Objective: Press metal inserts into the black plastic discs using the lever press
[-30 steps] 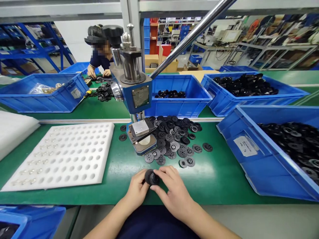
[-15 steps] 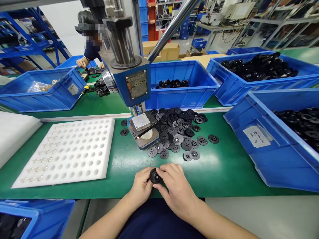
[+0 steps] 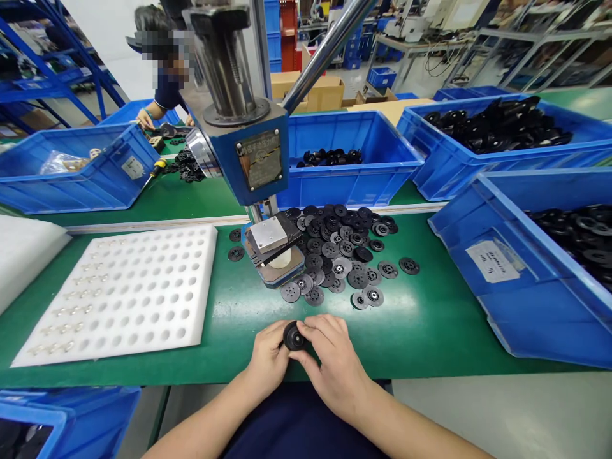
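Observation:
Between my two hands, close to the table's front edge, is a small round black plastic part (image 3: 294, 336) with a stepped, ringed face turned up. My left hand (image 3: 268, 357) grips its left side, fingers curled behind it. On the other side my right hand (image 3: 332, 360) pinches it between thumb and fingers. Beyond my hands lies a heap of black plastic discs (image 3: 357, 278), many with holes around a centre hub. Left of the heap stands a blue hand press (image 3: 261, 159), with a metal block (image 3: 269, 234) and a round white piece (image 3: 281, 258) at its base.
A white foam tray (image 3: 143, 306) with rows of holes, some holding small clear pieces, lies on the left. Blue bins (image 3: 349, 185) of black parts stand behind and at right (image 3: 516, 280). A yellow-handled screwdriver (image 3: 157, 169) and another person's hand (image 3: 145, 119) are at back left.
The view has shifted slightly, and the press looks a little nearer. Both hands keep hold of the black part, which has barely moved.

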Action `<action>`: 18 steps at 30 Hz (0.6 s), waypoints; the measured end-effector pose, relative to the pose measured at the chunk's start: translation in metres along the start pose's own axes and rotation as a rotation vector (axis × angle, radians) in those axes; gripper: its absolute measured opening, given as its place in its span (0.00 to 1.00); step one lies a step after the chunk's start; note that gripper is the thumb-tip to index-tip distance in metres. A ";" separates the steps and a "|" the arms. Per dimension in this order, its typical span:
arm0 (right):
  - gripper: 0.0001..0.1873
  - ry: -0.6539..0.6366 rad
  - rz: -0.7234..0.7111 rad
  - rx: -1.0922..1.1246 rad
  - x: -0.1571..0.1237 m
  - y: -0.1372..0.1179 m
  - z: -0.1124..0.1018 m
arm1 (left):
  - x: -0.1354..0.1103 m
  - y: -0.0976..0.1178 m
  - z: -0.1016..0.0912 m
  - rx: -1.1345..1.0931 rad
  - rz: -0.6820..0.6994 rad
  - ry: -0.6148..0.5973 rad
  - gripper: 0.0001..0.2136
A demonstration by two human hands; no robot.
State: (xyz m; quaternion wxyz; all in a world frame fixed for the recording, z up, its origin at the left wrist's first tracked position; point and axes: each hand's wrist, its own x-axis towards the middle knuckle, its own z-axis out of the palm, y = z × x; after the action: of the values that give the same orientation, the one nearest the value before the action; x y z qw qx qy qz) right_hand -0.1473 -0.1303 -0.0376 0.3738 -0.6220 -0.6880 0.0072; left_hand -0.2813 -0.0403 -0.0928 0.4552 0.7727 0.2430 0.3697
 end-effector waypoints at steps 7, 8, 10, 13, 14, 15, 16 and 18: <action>0.11 0.047 -0.007 0.035 0.003 0.003 0.004 | 0.005 0.002 -0.001 0.024 0.028 0.004 0.11; 0.10 0.047 -0.009 0.040 0.004 0.003 0.003 | 0.006 0.004 -0.001 0.027 0.045 0.015 0.11; 0.10 0.051 -0.023 0.039 0.007 0.004 0.000 | 0.008 0.006 0.000 0.031 0.085 0.040 0.12; 0.12 0.065 -0.040 0.037 0.007 0.012 0.000 | 0.011 0.006 0.003 0.058 0.091 0.042 0.10; 0.12 0.074 -0.041 0.042 0.006 0.016 0.001 | 0.011 0.004 0.004 0.070 0.076 0.030 0.10; 0.12 0.085 -0.041 0.047 0.005 0.021 0.004 | 0.012 0.002 0.005 0.080 0.058 0.014 0.10; 0.12 0.099 -0.040 0.053 0.004 0.025 0.006 | 0.012 -0.001 0.006 0.085 0.042 0.000 0.10; 0.12 0.119 -0.028 0.066 0.003 0.031 0.008 | 0.012 -0.006 0.008 0.077 0.015 -0.022 0.10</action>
State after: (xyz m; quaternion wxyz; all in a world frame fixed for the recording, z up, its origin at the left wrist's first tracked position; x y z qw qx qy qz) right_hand -0.1251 -0.1169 -0.0568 0.4346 -0.5987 -0.6727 -0.0124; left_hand -0.2683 -0.0331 -0.0968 0.4249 0.7956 0.2459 0.3549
